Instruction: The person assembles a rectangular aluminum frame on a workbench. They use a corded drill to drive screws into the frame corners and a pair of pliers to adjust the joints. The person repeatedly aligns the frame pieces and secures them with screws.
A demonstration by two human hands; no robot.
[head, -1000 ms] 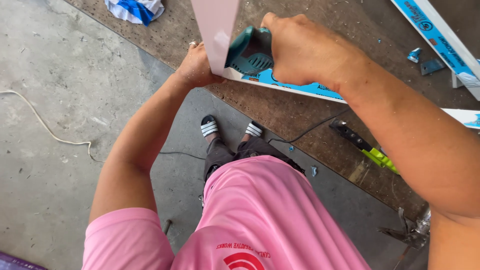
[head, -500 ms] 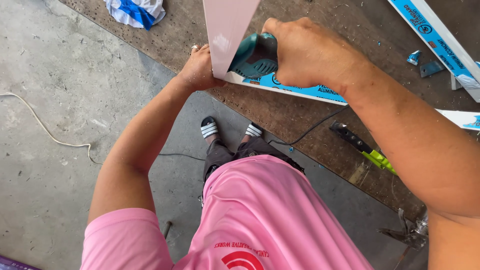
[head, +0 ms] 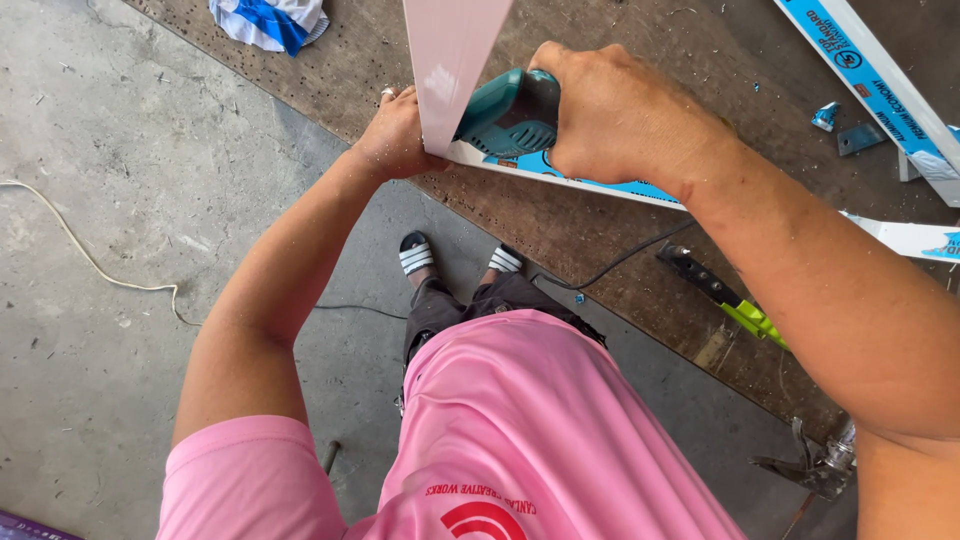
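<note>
Far left, a pale cord point(head: 90, 262) trails over the concrete floor point(head: 120, 150); a crumpled blue-and-white cloth point(head: 268, 20) lies at the edge of the brown bench point(head: 600, 240).

My left hand point(head: 395, 135) is clenched against the near end of the white profile strip point(head: 455, 60), which stands up from the bench; the grip steadies it where it meets a second strip with blue film point(head: 580, 185) lying flat.

My right hand point(head: 625, 110) has its grip closed round the teal power tool point(head: 505, 120), which is pressed against the joint between the two strips. Its black cable point(head: 610, 265) runs back across the bench.

Judgement: the working stroke at the joint is in hand. The next move calls for a firm left hold and a straight tool.

Further right lie a green-handled tool point(head: 725, 300), another blue-filmed strip point(head: 870, 80), small metal offcuts point(head: 845, 130), and snips point(head: 815, 465) at the bench edge.
</note>
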